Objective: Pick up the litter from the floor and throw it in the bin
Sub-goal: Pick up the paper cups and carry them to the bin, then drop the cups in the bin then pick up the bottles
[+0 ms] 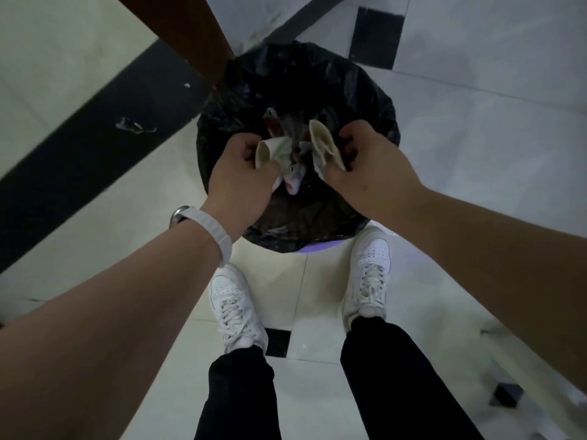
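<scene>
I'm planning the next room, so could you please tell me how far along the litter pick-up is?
Done: crumpled wrappers lie in the round bin with the black plastic liner. In hand: the left hand and right hand grip creased beige paper pieces, one each, over the bin, not yet dropped. Left: a grey scrap on the dark floor stripe and a small white bit nearby.

Your white lace-up sneakers [233, 309] stand apart on pale glossy floor tiles [476, 138], and black trouser legs [241, 395] meet them at the ankles. A small black square inset [278, 342] lies between the shoes, and a larger black square tile [376, 36] sits top right. A broad black tile band [79, 173] runs diagonally at left. A brown wooden post [190, 36] slants in from above. A white ribbed watch strap [209, 231] circles your wrist.
</scene>
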Motion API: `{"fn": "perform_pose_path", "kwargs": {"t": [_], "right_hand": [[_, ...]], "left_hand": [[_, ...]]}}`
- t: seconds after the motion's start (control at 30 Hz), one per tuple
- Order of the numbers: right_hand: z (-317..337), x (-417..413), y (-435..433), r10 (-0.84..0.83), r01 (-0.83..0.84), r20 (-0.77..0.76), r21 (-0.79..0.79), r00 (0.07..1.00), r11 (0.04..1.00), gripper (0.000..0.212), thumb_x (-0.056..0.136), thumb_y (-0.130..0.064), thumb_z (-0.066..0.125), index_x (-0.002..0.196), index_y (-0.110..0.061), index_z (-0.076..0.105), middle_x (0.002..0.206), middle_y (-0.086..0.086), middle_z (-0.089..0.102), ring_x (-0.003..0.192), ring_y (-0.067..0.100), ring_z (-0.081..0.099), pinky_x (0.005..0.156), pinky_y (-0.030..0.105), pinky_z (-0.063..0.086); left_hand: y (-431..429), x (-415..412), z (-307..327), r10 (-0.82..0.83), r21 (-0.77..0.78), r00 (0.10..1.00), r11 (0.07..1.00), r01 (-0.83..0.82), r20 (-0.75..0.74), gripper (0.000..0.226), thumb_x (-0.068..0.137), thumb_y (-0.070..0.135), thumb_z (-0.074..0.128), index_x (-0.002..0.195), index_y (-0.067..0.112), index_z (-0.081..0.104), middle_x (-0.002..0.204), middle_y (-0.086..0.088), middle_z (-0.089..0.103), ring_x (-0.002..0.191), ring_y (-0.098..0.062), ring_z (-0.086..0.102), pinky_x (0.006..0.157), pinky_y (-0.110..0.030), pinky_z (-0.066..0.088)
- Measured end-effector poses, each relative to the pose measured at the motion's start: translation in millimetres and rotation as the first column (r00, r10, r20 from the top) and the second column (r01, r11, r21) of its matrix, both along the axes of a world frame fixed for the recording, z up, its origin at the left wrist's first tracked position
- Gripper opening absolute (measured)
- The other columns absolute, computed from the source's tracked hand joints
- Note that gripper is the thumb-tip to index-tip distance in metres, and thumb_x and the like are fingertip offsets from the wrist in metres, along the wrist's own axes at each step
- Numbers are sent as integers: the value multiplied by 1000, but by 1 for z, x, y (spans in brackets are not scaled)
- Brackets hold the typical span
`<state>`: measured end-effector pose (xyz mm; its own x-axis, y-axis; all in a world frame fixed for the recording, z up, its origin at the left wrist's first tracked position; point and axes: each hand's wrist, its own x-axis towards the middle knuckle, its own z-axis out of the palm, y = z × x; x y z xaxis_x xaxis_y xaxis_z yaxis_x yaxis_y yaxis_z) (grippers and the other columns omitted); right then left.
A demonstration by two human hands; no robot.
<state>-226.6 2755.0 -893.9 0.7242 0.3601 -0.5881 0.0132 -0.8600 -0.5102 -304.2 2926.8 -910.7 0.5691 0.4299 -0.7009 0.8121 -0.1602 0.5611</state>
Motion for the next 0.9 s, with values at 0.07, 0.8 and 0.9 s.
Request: {"fn": "perform_pose_path", "kwargs": {"t": [0.07, 0.8, 0.9], "right_hand": [[3, 0, -2, 62, -62, 35, -12, 997, 998, 49, 88, -36, 62, 130, -15, 47, 116, 4, 57, 97, 23, 57, 74, 30, 43], [327, -20, -29, 415, -326, 340, -291, 844, 900, 58, 86, -51, 38, 119, -10, 63, 121, 12, 63, 109, 35, 59, 89, 44, 48], [385, -43, -30, 400, -285, 372, -327, 837, 901, 60, 86, -52, 35, 120, -11, 63, 122, 12, 63, 111, 35, 58, 92, 45, 46]], "left_hand": [[-2, 0, 7, -21, -13, 999, 1000, 22, 42, 33, 89, 23, 65, 118, 34, 52, 107, 20, 60, 99, 0, 59, 78, -10, 45], [5, 4, 318, -790, 533, 603, 559, 636, 108, 52, 91, 35, 52, 137, 11, 55, 145, -16, 50, 132, -35, 47, 110, -50, 38], [4, -13, 366, -808, 566, 572, 541, 623, 143, 50, 94, 35, 53, 138, 12, 54, 147, -14, 48, 134, -34, 44, 111, -50, 35]]}}
